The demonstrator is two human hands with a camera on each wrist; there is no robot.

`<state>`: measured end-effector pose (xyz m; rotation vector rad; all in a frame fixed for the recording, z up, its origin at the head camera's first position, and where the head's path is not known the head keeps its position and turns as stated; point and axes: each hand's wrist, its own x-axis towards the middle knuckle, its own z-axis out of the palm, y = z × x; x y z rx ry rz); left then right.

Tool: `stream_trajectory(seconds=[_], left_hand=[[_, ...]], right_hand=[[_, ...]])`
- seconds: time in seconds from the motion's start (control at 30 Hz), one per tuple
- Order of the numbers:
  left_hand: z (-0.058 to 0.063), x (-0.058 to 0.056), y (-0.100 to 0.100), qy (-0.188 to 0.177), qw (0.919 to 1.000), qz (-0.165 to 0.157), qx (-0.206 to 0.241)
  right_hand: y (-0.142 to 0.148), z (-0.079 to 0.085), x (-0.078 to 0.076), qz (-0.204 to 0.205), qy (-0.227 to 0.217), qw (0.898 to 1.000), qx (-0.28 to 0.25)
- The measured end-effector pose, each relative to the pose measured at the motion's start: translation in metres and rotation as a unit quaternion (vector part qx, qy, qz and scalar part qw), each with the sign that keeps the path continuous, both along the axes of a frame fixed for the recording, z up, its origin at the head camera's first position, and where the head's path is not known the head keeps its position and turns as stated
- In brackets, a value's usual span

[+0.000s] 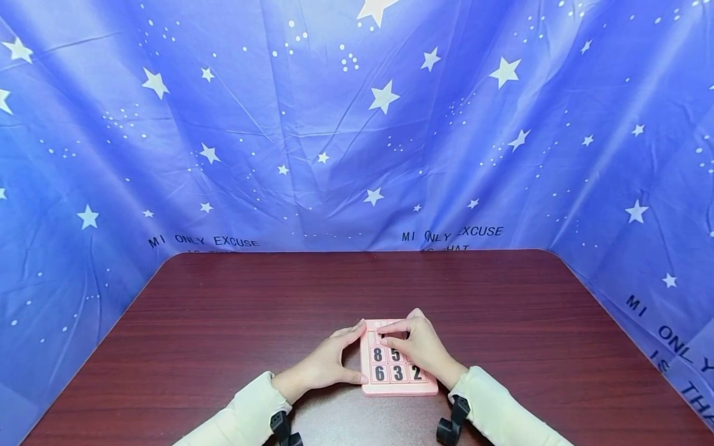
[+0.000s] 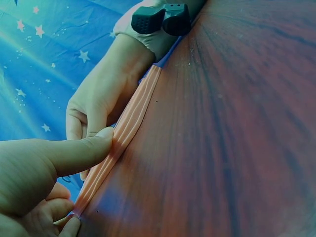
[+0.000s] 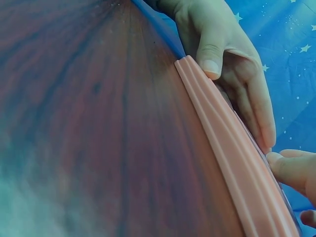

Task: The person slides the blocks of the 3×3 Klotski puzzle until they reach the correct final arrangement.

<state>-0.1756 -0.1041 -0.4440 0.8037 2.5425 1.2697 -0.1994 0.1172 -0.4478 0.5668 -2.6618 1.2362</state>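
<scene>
A pink sliding number puzzle (image 1: 398, 390) lies on the table, with black digits on its tiles; 8, 5, 6, 3 and 2 show. My left hand (image 1: 320, 365) grips its left side, thumb at the near corner and fingertips at the far one. In the left wrist view the left thumb (image 2: 89, 150) lies against the puzzle's ridged side (image 2: 131, 121). Over the puzzle's right part, my right hand (image 1: 426, 347) reaches in, its extended index finger and thumb at the top-row tiles. That hand hides several tiles on the right and top.
Around the puzzle stretches the dark red wood-grain table (image 1: 240, 303), with rounded far corners. Blue curtains (image 1: 312, 124) with white stars hang behind it and on both sides. Black wrist devices (image 1: 454, 421) sit at both cream sleeves.
</scene>
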Motion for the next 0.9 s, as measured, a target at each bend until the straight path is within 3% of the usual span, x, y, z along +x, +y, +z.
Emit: stream_trajectory(seconds=[0.3, 0.9], left_hand=[[-0.001, 0.0, -0.001, 0.008, 1.0, -0.004, 0.003], [-0.001, 0.0, -0.001, 0.011, 0.9999, 0.001, -0.005]], right_hand=[[-0.006, 0.0, 0.001, -0.005, 0.027, 1.0, 0.013], [-0.011, 0.002, 0.003, -0.004, 0.02, 1.0, 0.0]])
